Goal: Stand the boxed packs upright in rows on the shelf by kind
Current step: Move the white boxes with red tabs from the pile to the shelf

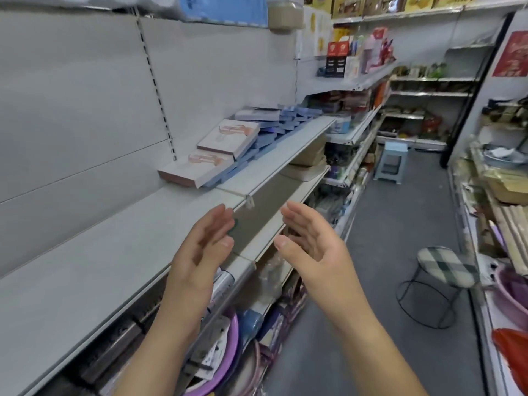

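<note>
beside the front edge of the shelf [85,267], the left hand [204,247] and right hand [313,244] hover palms facing, each grip open and empty; the boxed packs [225,138] lie flat, heaped farther along it.

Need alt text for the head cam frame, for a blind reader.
Two empty hands, left hand and right hand, are held open with palms facing each other in front of a pale shop shelf. Further along it, white boxes and blue boxes lie flat in an overlapping heap, none upright.
</note>
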The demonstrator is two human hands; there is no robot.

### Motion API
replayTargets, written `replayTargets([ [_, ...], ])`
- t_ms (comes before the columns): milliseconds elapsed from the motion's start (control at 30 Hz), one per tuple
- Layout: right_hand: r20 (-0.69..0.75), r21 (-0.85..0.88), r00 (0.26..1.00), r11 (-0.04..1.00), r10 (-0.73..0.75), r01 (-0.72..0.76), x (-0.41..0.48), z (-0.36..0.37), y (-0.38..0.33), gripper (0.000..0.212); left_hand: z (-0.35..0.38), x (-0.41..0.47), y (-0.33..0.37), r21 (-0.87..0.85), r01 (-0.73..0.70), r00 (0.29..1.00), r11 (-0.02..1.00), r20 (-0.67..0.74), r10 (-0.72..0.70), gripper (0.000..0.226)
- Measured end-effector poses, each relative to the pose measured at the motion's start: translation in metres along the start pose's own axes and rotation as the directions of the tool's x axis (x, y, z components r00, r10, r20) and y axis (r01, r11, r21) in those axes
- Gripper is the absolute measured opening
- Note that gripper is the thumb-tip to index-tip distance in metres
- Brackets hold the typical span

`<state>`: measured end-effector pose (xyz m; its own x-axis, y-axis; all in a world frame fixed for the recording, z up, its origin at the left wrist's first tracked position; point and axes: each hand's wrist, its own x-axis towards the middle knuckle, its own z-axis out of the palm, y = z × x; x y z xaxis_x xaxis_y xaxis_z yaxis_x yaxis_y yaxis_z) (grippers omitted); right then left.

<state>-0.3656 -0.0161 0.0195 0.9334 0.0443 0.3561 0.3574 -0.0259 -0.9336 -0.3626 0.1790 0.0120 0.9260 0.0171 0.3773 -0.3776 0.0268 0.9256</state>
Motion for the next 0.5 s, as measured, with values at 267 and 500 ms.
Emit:
replayTargets([
  [267,-0.058,-0.062,0.998,0.997,0.040,-0.043,0.096,-0.058,0.051,0.050,0.061,0.109,-0.064,-0.096,0.018,0.999,0.995,0.052,-0.013,0.055],
  [500,-0.104,-0.140,0.994,0.989,0.036,-0.050,0.217,-0.101,0.075,0.051,0.099,0.235,-0.106,-0.167,0.034,0.995,0.985,0.096,-0.018,0.055],
])
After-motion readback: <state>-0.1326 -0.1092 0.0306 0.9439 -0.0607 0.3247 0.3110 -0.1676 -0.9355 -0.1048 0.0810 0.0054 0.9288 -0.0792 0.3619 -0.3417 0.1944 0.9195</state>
